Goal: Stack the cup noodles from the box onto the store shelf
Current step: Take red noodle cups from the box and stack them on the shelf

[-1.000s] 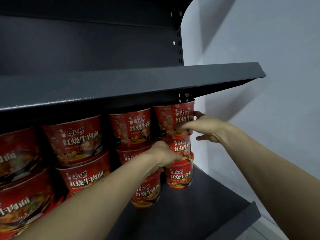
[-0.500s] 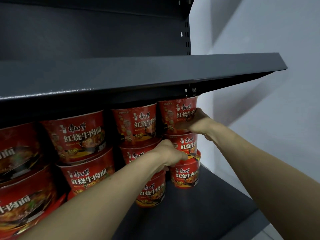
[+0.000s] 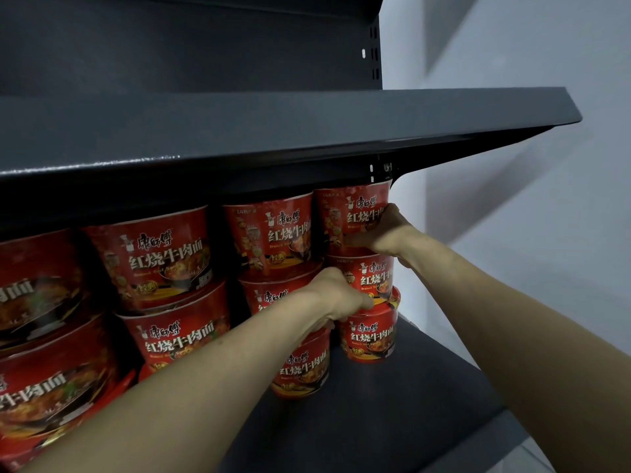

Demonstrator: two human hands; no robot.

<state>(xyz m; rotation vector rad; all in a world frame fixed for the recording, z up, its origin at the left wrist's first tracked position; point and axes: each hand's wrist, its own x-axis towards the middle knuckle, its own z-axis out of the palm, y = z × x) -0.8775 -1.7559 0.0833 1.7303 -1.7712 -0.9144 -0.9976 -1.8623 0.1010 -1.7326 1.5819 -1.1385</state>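
Seating the top cup at the store shelf's right end: your right hand wraps its base, grip closed on it; left hand sits against the middle cup, grip can't be told. Slide it back level, w/o nudging the bottom cup.

Red cup noodle tubs, brand 康师傅 in white script beside chef logo, flavour 红烧牛肉面 in large white characters, small English line beneath (begins "Braised", rest blurred), gold badge reading 经典.
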